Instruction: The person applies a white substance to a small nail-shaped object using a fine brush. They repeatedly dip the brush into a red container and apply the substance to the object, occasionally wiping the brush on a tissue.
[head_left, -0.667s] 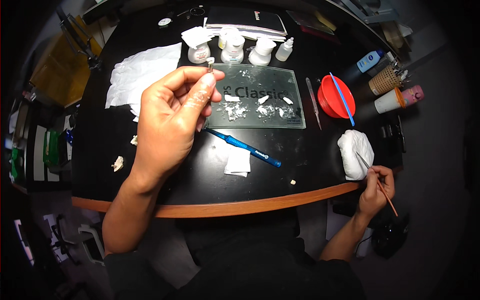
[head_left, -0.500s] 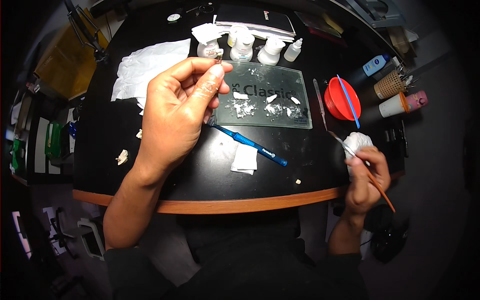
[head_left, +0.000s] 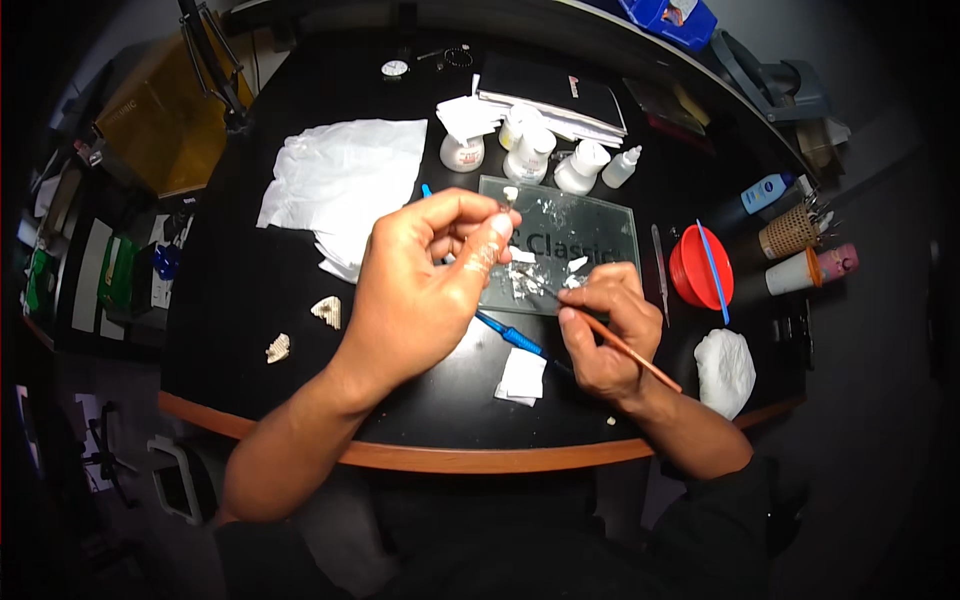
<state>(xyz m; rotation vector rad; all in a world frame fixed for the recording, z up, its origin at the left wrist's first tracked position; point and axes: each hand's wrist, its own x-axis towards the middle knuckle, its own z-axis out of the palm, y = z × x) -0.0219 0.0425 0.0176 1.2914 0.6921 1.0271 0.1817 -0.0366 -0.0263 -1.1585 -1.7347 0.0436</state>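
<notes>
On black benchtop (head_left: 440,420), working over glass slab (head_left: 592,208) smeared with white material (head_left: 520,286). Pinching small white-tipped piece (head_left: 510,196) upright between thumb and fingers of left hand (head_left: 425,290), before slab's left part. Gripping brush (head_left: 637,353) narrowly in right hand (head_left: 612,330), with tip near white material; cannot tell whether touching.

white dial (head_left: 395,70) — black folder (head_left: 540,88) — blue bottle (head_left: 762,197)

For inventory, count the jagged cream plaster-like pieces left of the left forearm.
2: one jagged piece nearer the bare left hand, another jagged piece farther left. The forearm may hide more.
</notes>
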